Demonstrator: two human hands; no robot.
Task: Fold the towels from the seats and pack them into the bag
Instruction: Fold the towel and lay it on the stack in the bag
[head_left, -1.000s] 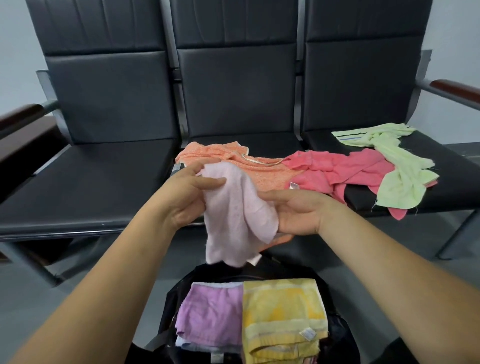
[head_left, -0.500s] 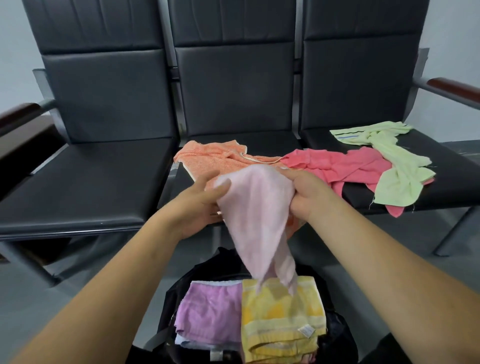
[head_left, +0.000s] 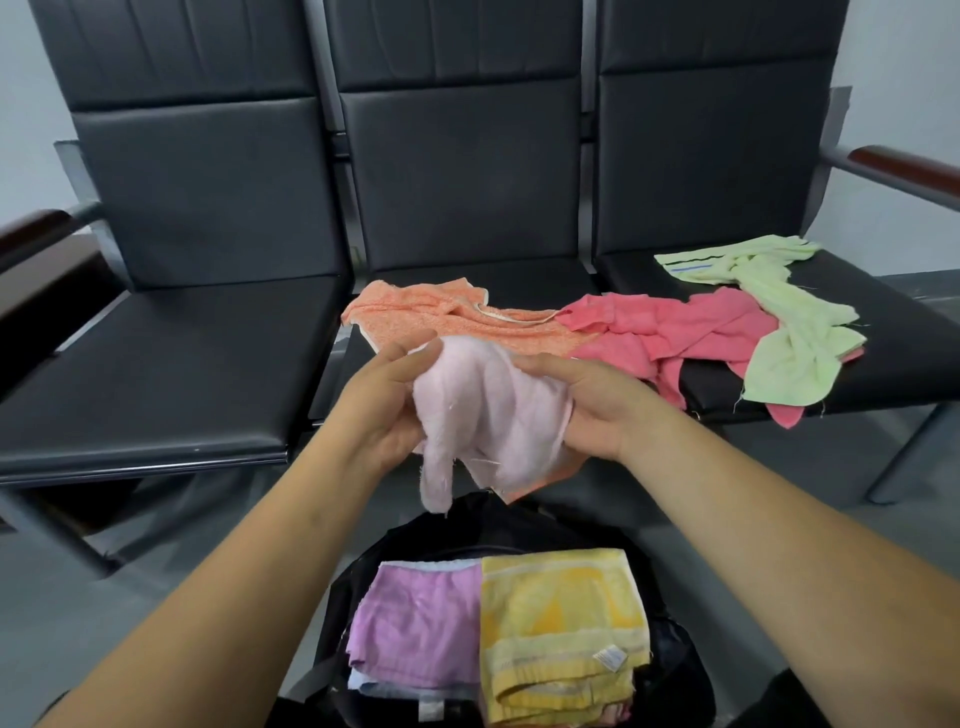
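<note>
Loosely, pink towel (head_left: 488, 410) bunched, corners hanging downward

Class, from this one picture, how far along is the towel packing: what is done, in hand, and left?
Done: a folded purple towel and yellow towel lie in the bag. In hand: the left hand and right hand hold a pink towel, bunched, not folded. Left: the orange towel, red towel and green towel lie loose on the seats.

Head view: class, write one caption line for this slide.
Left hand and right hand grip a pale pink towel above the black bag holding a folded purple towel and yellow towel.
</note>
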